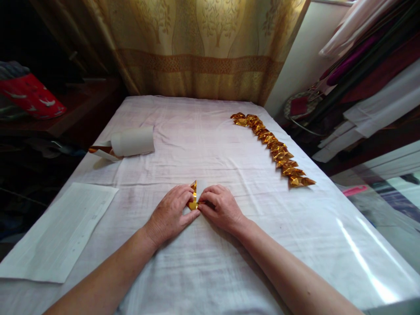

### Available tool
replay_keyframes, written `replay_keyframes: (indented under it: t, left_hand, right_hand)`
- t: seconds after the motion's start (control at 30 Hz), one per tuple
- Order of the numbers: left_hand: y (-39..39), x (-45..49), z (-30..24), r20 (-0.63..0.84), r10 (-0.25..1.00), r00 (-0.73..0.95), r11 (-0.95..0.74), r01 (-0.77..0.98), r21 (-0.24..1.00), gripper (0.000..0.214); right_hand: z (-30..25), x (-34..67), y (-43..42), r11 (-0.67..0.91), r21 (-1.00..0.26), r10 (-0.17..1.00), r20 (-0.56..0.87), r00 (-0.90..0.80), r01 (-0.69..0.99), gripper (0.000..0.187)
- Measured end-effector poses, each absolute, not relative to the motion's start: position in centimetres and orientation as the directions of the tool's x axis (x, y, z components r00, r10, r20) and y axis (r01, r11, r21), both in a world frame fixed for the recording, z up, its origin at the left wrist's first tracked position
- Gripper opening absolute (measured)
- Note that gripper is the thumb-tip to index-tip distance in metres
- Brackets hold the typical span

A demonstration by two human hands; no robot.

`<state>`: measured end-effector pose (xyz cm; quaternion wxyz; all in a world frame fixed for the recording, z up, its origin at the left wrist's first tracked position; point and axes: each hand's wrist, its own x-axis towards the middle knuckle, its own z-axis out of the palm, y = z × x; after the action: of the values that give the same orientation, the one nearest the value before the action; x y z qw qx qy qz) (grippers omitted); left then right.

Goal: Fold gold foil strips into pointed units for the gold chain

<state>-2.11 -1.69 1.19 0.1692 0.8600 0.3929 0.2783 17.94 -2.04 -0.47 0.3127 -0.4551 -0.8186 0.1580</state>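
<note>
A small piece of shiny gold foil paper point(194, 189), partly folded, sits between my two hands at the middle of the cloth-covered table. My left hand point(173, 210) grips its left side, with the thumb along the near edge. My right hand point(220, 206) pinches the right edge of the foil between thumb and fingers. One pointed corner of the foil stands up above the fingertips. My fingers hide much of the rest.
A row of folded gold foil pieces point(275, 148) runs down the right side of the table. At left lie a rolled white sheet point(134, 142) and a flat printed paper point(62, 232). White cloth point(197, 118) covers the table. A patterned curtain point(210, 43) hangs behind.
</note>
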Motion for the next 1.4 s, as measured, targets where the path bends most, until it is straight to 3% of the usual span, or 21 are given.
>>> replay_keyframes:
  t: [0.53, 0.8, 1.0, 1.27, 1.4]
  left_hand:
    - [-1.9, -1.9, 1.1, 0.324, 0.794, 0.515, -0.606, 0.616, 0.504, 0.015]
    - [-1.7, -2.0, 1.4, 0.333, 0.755, 0.565, -0.651, 0.583, 0.485, 0.021]
    - [-1.3, -2.7, 1.3, 0.307, 0.697, 0.648, -0.709, 0.558, 0.431, 0.029]
    - [-0.2, -3.9, 1.5, 0.242, 0.646, 0.724, -0.738, 0.510, 0.442, 0.028]
    - [0.0, -4.2, 1.7, 0.223, 0.639, 0.736, -0.737, 0.503, 0.452, 0.030]
  right_hand:
    - [-0.9, 18.3, -1.7, 0.531, -0.578, 0.847, 0.385, -0.366, 0.620, 0.013]
    - [-1.7, 18.7, -1.6, 0.477, -0.567, 0.847, 0.499, -0.180, 0.671, 0.024]
    - [-1.5, 19.3, -0.6, 0.422, -0.523, 0.877, 0.441, -0.188, 0.740, 0.028]
    - [-0.9, 19.9, 0.6, 0.356, -0.611, 0.928, 0.320, -0.191, 0.707, 0.037]
    - [-0.9, 19.9, 0.8, 0.392, -0.632, 0.917, 0.325, -0.231, 0.669, 0.038]
